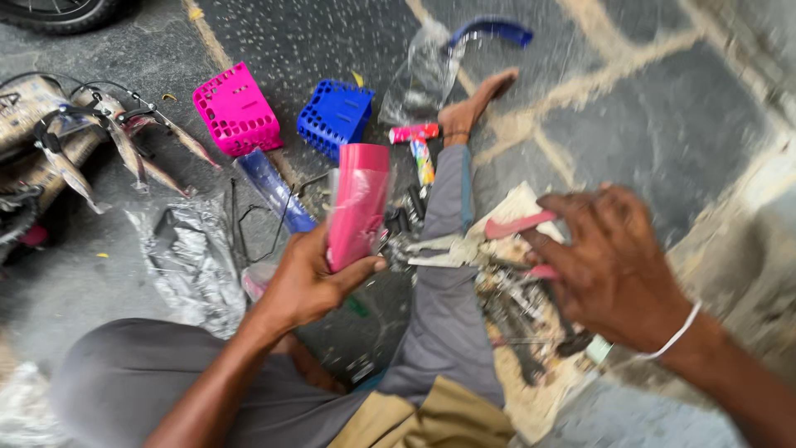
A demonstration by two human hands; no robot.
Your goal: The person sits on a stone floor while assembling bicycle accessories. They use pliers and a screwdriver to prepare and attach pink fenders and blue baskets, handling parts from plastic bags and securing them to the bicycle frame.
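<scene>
The left hand (pixel 307 278) grasps a pink plastic-wrapped part (pixel 358 203), long axis upright and slightly tilted, above the stone floor (pixel 630 124). The right hand (pixel 609 261) hovers to its right, well apart, fingers spread and released, blurred. Pliers (pixel 444 251) lie between both hands. Perforated pink basket (pixel 236 109) and blue basket (pixel 336 116) sit beyond.

Floor (pixel 663 108) was dark stone slabs with pale joints. Far centre lay pink basket (pixel 237 109) and blue basket (pixel 336 116), just beside each other. Clear plastic bag (pixel 423 75) lay farther right. Crumpled plastic sheet (pixel 191 261) lay left. Pliers (pixel 444 251) and scattered tools rested on paper (pixel 518 207) near right.
</scene>
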